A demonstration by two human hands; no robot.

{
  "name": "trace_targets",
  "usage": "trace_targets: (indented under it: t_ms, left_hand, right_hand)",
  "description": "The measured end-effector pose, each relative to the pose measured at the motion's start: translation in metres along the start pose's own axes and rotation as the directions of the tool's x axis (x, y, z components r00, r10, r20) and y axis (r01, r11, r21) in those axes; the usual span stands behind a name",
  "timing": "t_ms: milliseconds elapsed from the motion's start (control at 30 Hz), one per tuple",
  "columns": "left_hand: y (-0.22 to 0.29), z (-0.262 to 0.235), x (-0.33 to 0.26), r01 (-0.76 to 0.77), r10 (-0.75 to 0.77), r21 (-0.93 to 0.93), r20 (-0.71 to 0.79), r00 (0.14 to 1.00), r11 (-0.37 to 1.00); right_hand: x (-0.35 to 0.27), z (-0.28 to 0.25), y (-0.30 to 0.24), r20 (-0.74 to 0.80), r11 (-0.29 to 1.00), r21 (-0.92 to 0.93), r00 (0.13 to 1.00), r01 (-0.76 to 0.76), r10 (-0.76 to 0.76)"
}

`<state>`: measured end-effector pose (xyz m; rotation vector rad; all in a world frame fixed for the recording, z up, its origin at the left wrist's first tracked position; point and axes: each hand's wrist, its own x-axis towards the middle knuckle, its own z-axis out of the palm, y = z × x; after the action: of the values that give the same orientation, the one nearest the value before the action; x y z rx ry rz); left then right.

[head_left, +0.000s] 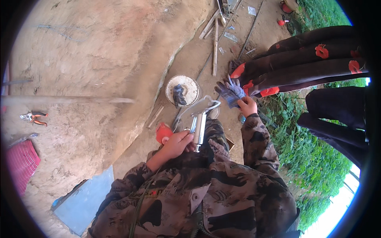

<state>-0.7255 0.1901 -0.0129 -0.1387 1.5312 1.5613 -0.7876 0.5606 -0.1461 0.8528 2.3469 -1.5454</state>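
My left hand (177,144) is closed around a shiny metal syringe-like tool (200,129) with a handle, held upright in front of my lap. A pale flexible tube (212,104) loops at its top end. Just beyond that hand is a red object (163,133), partly hidden, its kind unclear. My right hand (248,106) pinches a grey-blue work glove (230,92), which hangs out toward the left with its fingers spread. Ahead stands a round whitish container or lid (193,84), and a dark crumpled glove or cloth (179,95) lies on it.
Wooden sticks (215,51) lie on the dirt ahead. At left, orange-handled pruning shears (39,118) and a red striped cloth (24,162) are on an earthen surface, with a blue-grey board (88,202) nearer. Dark flowered fabric (305,55) and dark trousers (337,107) hang at right above green plants (295,142).
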Motion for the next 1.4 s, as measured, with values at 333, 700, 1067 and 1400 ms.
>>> trace_targets:
  t_ms: [333,700,1067,1400]
  left_hand:
    - [0.095,0.106,0.11,0.008,-0.006,-0.022,0.107,0.994,1.0]
    - [0.205,0.1,0.168,-0.186,0.182,-0.035,-0.09,0.979,0.982]
    - [0.301,0.037,0.219,-0.324,0.297,-0.073,-0.253,0.921,0.943]
    - [0.447,-0.055,0.395,-0.221,0.212,-0.104,-0.095,0.973,0.97]
  right_hand:
    - [-0.004,-0.108,0.083,0.196,0.984,0.079,0.97,-0.162,0.144]
    - [0.013,-0.198,0.001,0.092,0.965,0.252,0.994,-0.073,0.052]
    - [0.067,-0.211,-0.066,0.024,0.92,0.391,1.0,0.0,-0.01]
    - [0.243,-0.173,-0.213,-0.1,0.884,0.467,0.992,-0.016,0.07]
